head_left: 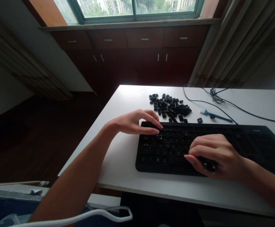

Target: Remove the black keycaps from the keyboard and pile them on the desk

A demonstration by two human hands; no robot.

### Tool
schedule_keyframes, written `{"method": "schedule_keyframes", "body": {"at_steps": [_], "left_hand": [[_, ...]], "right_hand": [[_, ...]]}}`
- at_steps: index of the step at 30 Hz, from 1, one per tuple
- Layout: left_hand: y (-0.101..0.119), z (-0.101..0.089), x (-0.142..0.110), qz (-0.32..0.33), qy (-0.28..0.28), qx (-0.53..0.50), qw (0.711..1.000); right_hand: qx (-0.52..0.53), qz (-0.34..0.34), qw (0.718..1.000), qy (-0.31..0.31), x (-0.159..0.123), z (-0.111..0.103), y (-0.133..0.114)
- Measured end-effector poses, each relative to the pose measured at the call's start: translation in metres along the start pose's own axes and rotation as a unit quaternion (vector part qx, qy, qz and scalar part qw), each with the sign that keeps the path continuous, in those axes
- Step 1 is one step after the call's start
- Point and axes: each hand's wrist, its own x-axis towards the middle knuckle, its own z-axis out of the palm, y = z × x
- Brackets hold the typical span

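A black keyboard [175, 160] lies on the white table, with many key positions on its left part bare of caps. My left hand [139, 123] reaches over its upper left corner. The thumb and fingers are stretched out, slightly apart, their tips touching the keys there. Over the lower middle of the keyboard, my right hand [216, 154] is curled closed. Small black keycaps [208, 164] show in its palm, partly hidden by the fingers. A heap of loose black keycaps [168, 105] lies behind the keyboard.
A blue brush [218, 116] lies behind the keyboard, near a loose keycap [200, 120]. The keyboard's cable [208, 102] loops across the back right of the white table [120, 154]. A white, curved plastic bar [92, 214] is at the bottom left. Cabinets [132, 63] stand beyond.
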Motion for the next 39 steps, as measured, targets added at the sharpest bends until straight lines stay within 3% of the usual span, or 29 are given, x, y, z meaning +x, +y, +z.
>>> {"method": "schedule_keyframes", "body": {"at_steps": [2,5,8,11,13,16,21,27,33,37,39], "left_hand": [[-0.007,0.0,0.002,-0.022,0.08,0.004,0.997],[-0.023,0.001,0.005,-0.053,0.22,0.049,0.973],[-0.039,0.003,0.006,-0.072,0.318,0.137,0.935],[-0.047,0.005,0.004,-0.078,0.335,0.211,0.915],[-0.047,0.007,0.002,-0.078,0.329,0.231,0.912],[-0.045,0.01,0.001,-0.075,0.314,0.256,0.911],[-0.043,0.013,0.004,-0.077,0.292,0.279,0.912],[-0.044,0.015,0.006,-0.079,0.272,0.295,0.913],[-0.045,0.015,0.006,-0.094,0.274,0.301,0.908],[-0.044,0.014,0.005,-0.1,0.273,0.298,0.909],[-0.044,0.014,0.005,-0.102,0.276,0.296,0.909]], "right_hand": [[0.112,0.069,0.99,0.059,0.008,-0.007,-0.008],[0.303,0.184,0.926,0.131,0.033,-0.013,-0.018],[0.459,0.185,0.854,0.159,0.071,-0.004,-0.02],[0.514,0.187,0.828,0.128,0.108,0.011,-0.019],[0.52,0.166,0.828,0.128,0.123,0.019,-0.022],[0.491,0.129,0.852,0.129,0.129,0.028,-0.025],[0.462,0.166,0.867,0.08,0.119,0.044,-0.015],[0.467,0.141,0.864,0.125,0.123,0.032,-0.024],[0.436,0.162,0.881,0.088,0.12,0.055,-0.018],[0.432,0.149,0.881,0.122,0.125,0.04,-0.025],[0.393,0.151,0.899,0.119,0.122,0.032,-0.026]]}}
